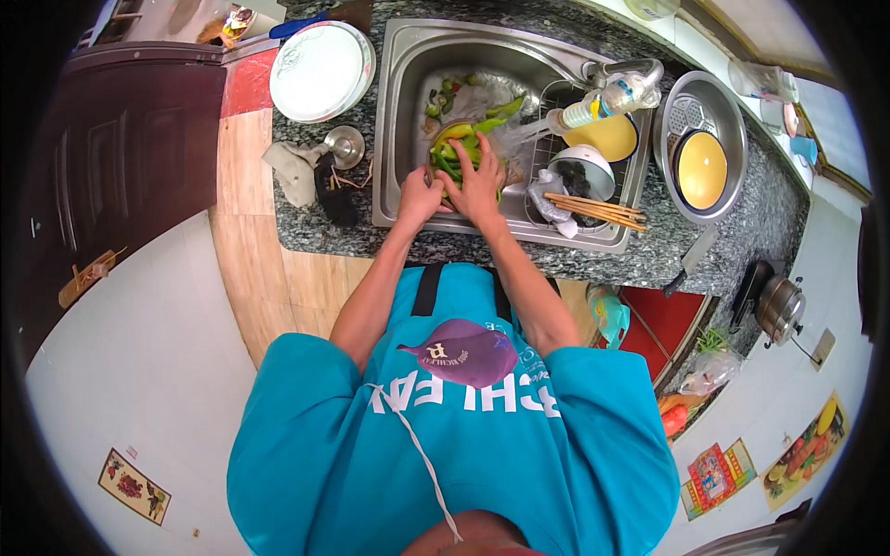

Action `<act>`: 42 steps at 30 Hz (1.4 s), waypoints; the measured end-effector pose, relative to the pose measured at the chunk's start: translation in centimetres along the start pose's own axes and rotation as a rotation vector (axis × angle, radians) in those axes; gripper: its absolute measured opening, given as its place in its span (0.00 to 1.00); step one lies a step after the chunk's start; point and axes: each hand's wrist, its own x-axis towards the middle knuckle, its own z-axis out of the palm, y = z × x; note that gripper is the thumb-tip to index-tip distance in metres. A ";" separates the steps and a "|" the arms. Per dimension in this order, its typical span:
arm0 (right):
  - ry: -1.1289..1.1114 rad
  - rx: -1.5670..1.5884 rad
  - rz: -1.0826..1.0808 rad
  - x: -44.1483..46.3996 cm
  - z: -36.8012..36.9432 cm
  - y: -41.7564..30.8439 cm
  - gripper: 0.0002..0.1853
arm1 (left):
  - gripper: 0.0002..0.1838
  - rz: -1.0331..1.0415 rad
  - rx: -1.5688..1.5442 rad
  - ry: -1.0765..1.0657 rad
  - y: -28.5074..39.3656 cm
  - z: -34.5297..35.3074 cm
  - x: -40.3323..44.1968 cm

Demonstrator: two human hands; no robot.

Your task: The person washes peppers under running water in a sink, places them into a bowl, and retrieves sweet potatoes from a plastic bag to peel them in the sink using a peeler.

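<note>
Green peppers (446, 159) fill a bowl with a yellowish inside (451, 132), low in the steel sink (397, 102). At the bowl's near left edge, my left hand (422, 198) is closed with its fingers curled on the rim. My right hand (477, 181) lies over the peppers, fingers spread. Beside it, water streams from the faucet (616, 97). A long green pepper (505, 108) sticks out past the bowl. Pepper scraps (449, 91) lie on the sink floor behind. Both hands hide much of the bowl.
A wire rack (556, 93) in the sink's right side holds a white bowl (593, 167), a yellow bowl (607, 137) and chopsticks (598, 211). Right of the sink are a steel basin (664, 139) and a knife (693, 258). Stacked plates (318, 69) and cloths (293, 172) lie left.
</note>
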 end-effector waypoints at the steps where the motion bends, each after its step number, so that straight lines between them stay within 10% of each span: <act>1: -0.003 0.005 0.000 -0.1 0.3 -0.2 0.34 | 0.24 0.055 0.016 0.015 -0.2 -0.1 -0.4; 20: 0.153 0.306 -0.186 0.4 -1.3 -4.6 0.35 | 0.25 0.463 0.152 0.327 2.1 0.4 -8.1; 29: -0.032 0.050 -0.230 -0.9 -3.8 -3.6 0.35 | 0.19 0.172 -0.553 -0.058 -3.2 -1.3 -4.5; 35: 0.283 0.425 -0.090 -2.6 -6.6 -2.3 0.11 | 0.18 0.162 -0.589 -0.067 -3.2 -0.8 -3.6; 42: 0.314 0.426 0.054 -2.9 -8.5 2.1 0.11 | 0.17 0.088 -0.537 -0.087 -3.0 1.5 -1.8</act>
